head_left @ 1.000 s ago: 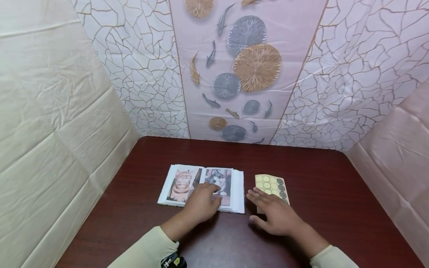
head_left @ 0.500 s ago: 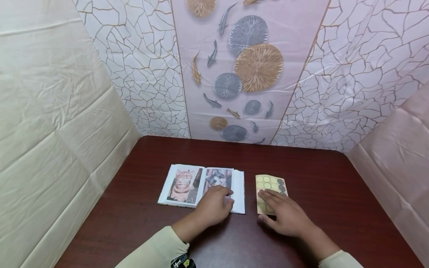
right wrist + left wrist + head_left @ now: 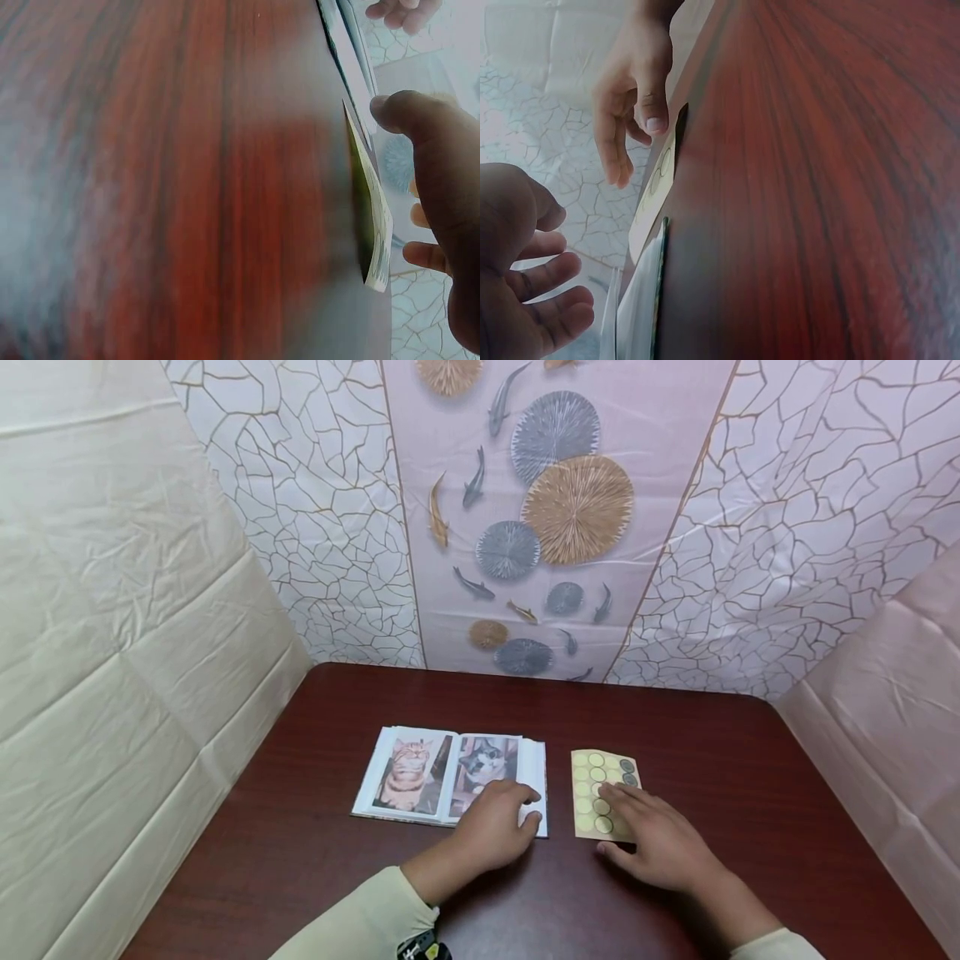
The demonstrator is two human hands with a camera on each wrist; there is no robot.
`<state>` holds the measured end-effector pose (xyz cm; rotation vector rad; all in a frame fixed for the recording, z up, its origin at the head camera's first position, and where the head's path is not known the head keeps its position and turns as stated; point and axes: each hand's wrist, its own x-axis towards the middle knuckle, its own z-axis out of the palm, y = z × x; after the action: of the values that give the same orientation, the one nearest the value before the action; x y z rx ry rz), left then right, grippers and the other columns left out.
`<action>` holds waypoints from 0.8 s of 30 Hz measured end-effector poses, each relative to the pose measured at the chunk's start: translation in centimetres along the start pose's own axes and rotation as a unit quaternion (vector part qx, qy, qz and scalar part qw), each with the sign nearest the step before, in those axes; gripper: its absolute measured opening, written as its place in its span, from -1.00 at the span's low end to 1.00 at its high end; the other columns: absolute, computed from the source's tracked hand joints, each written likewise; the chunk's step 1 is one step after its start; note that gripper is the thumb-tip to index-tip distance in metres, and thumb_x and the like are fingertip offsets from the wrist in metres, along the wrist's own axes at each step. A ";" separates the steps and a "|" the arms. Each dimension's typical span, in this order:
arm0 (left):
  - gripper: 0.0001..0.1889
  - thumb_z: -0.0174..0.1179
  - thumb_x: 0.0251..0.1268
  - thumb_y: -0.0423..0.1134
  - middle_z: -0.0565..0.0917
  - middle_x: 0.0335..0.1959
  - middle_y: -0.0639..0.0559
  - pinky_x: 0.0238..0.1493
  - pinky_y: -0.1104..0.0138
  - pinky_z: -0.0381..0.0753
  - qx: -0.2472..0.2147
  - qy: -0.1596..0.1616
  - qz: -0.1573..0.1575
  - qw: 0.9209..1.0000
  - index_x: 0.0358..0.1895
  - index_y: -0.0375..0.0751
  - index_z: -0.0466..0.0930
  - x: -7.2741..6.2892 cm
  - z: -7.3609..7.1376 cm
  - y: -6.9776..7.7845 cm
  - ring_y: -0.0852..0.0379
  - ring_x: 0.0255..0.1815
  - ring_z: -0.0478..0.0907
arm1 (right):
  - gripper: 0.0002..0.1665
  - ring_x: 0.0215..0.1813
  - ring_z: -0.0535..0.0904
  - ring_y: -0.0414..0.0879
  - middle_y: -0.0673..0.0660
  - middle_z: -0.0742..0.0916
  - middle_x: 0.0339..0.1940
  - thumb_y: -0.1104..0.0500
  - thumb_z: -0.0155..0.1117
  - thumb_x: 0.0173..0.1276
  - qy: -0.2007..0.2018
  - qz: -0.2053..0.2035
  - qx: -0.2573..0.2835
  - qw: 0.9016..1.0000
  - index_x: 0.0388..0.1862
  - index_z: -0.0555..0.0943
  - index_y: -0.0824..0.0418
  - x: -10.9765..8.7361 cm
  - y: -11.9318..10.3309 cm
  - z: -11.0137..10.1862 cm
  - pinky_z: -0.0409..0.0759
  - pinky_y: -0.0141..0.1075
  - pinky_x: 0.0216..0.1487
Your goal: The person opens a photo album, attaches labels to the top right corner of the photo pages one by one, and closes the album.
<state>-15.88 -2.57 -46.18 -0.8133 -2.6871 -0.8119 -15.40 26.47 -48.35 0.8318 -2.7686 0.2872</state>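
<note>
An open photo album (image 3: 535, 777) lies on the table, with a ginger cat photo (image 3: 408, 777) on its left page and a grey-and-white cat photo (image 3: 480, 764) on the right. Over the right page's near edge is my left hand (image 3: 491, 827), its fingers loosely bent and holding nothing. To the right lies a yellow sheet of round stickers (image 3: 588, 797), some of them dark grey. My right hand (image 3: 663, 839) reaches over this sheet's right side, fingers extended and hiding part of it. In the left wrist view a gap shows between the left hand (image 3: 525, 270) and the album (image 3: 641, 315).
The dark red-brown table (image 3: 375, 893) has a back edge close to a patterned cloth wall (image 3: 510, 610). Pale fabric walls (image 3: 150, 652) rise on both sides. A dark wristwatch-like device (image 3: 423, 947) sits at the left sleeve.
Both hands have shifted right. The left hand has slid from the album's middle toward its right edge, uncovering more of the cat photo; the right hand has uncovered the sticker sheet's left side.
</note>
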 end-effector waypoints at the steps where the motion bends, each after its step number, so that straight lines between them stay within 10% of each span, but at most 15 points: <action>1: -0.79 0.29 0.34 -0.21 0.73 -0.13 0.03 0.06 0.27 0.60 0.000 0.001 0.003 1.000 -0.02 -0.15 0.74 0.0 0.1 0.1 0.01 0.00 0.64 | -0.04 0.42 0.44 0.24 0.22 0.56 0.42 -0.23 0.47 0.26 -0.002 0.004 0.000 1.000 0.47 0.45 0.29 -0.1 0.1 0.0 0.43 0.20 0.33; 24: -0.80 0.29 0.38 -0.18 0.72 -0.11 0.08 0.08 0.33 0.58 -0.002 -0.028 0.014 1.000 -0.01 -0.10 0.74 0.8 1.8 1.9 0.06 0.04 0.63 | -0.01 0.36 0.48 0.29 0.30 0.57 0.38 -0.22 0.50 0.23 -0.001 0.026 -0.017 1.000 0.44 0.45 0.37 -1.2 1.9 0.2 0.46 0.27 0.24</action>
<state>-15.58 0.10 -46.49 -0.8842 -2.7166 -0.7997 -15.50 28.57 -49.07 0.7537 -2.7920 0.2478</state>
